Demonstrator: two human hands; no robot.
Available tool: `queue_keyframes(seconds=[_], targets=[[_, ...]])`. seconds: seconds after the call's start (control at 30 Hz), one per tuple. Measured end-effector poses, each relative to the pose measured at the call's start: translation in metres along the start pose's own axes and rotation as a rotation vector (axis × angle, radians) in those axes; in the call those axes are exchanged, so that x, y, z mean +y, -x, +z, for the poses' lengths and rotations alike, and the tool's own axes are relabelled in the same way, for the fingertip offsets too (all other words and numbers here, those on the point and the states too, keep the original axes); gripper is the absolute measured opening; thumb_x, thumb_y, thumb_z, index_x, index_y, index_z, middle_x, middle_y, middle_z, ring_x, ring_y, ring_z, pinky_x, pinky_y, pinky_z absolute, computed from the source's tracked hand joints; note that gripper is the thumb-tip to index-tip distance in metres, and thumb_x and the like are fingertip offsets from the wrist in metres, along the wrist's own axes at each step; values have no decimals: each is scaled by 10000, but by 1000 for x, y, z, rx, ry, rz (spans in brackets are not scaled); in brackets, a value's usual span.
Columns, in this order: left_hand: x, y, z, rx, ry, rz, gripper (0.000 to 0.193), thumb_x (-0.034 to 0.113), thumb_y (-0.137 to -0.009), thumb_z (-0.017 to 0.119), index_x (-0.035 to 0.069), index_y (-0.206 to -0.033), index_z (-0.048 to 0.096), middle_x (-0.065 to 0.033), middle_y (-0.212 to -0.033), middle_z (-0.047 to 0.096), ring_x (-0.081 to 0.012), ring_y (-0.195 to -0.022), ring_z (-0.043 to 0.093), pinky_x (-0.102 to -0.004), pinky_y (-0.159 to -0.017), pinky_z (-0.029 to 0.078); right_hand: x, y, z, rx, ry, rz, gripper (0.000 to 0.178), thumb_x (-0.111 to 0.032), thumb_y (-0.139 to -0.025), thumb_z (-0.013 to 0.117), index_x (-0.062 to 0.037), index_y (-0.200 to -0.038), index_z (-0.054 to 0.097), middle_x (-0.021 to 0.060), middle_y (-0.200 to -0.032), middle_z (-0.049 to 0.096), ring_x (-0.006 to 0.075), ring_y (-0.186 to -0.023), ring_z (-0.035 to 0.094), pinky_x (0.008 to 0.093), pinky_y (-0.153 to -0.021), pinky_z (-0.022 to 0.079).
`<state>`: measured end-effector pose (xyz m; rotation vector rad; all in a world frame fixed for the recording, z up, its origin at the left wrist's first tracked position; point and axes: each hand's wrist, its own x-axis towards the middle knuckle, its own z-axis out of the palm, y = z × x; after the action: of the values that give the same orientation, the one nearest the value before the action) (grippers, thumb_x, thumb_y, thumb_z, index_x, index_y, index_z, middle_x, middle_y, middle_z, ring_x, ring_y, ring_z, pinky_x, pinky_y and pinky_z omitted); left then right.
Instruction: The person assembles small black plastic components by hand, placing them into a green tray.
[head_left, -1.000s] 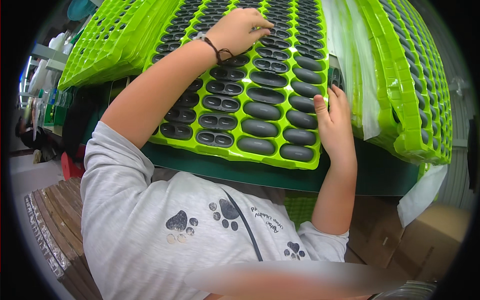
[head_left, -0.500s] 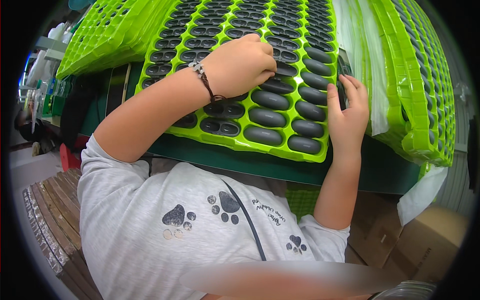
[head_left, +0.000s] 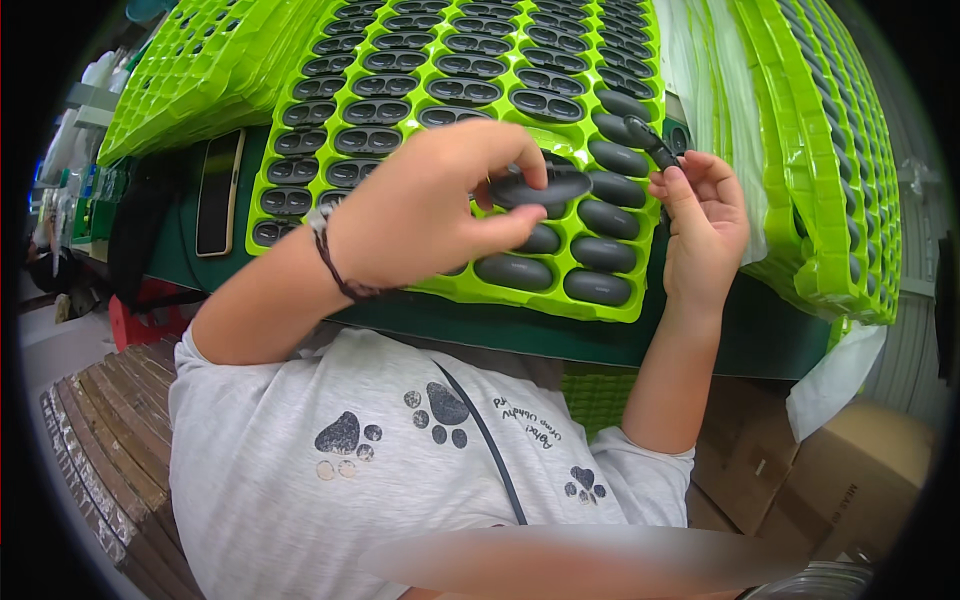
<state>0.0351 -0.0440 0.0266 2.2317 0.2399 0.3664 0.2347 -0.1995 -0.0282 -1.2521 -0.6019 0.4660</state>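
A bright green moulded tray (head_left: 470, 297) holds rows of dark grey oval earbud charging cases. Those on the left stand open with paired wells; several in the right columns, such as the case near the front edge (head_left: 597, 287), have lids down. My left hand (head_left: 415, 205) reaches across the tray, thumb and fingers around one dark earbud case (head_left: 555, 188), slightly blurred, at or just above its pocket. At the tray's right edge, my right hand (head_left: 705, 215) is closed on a slim black pen-like tool (head_left: 650, 140), its tip over the right column.
Stacked green trays (head_left: 200, 75) lean at the back left. More filled trays (head_left: 850, 180), with white sheets (head_left: 715, 130) beside them, stand at the right. A phone (head_left: 220, 190) lies on the dark green table (head_left: 740, 335). Cardboard boxes (head_left: 850, 480) are at the lower right.
My left hand has come nearer, its thumb and fingers parting around an earbud case. My right hand has lifted and turned, bringing the black tool into clearer sight. The whole view has shifted slightly.
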Motion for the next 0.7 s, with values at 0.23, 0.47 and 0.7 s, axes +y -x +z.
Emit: queue_keyframes(seconds=[0.23, 0.47, 0.7], targets=[[8, 5, 23, -10, 472, -266, 347, 6, -813, 711, 10, -1141, 597, -45, -1070, 634, -113, -926, 634, -240, -781, 533, -3, 3, 5, -167, -171, 172, 222, 9, -892, 632, 40, -1109, 600, 84, -973, 635, 149, -822, 636, 261, -728, 533], [0, -1, 23, 4, 915, -468, 377, -24, -853, 654, 11, -1218, 568, -75, -1139, 627, -123, -1003, 637, -243, -851, 528, -8, 1, 0, -216, -292, 328, 233, -36, -929, 592, 46, -1147, 593, 84, -977, 640, 144, -826, 639, 247, -725, 532], [-10, -1, 27, 61, 1101, -337, 412, -3, -889, 566, 18, -1295, 504, -77, -1160, 612, -124, -1026, 611, -260, -874, 509, -6, -2, -4, -281, -432, 364, 196, -39, -931, 576, 38, -1110, 591, 85, -979, 629, 151, -810, 620, 275, -740, 516]])
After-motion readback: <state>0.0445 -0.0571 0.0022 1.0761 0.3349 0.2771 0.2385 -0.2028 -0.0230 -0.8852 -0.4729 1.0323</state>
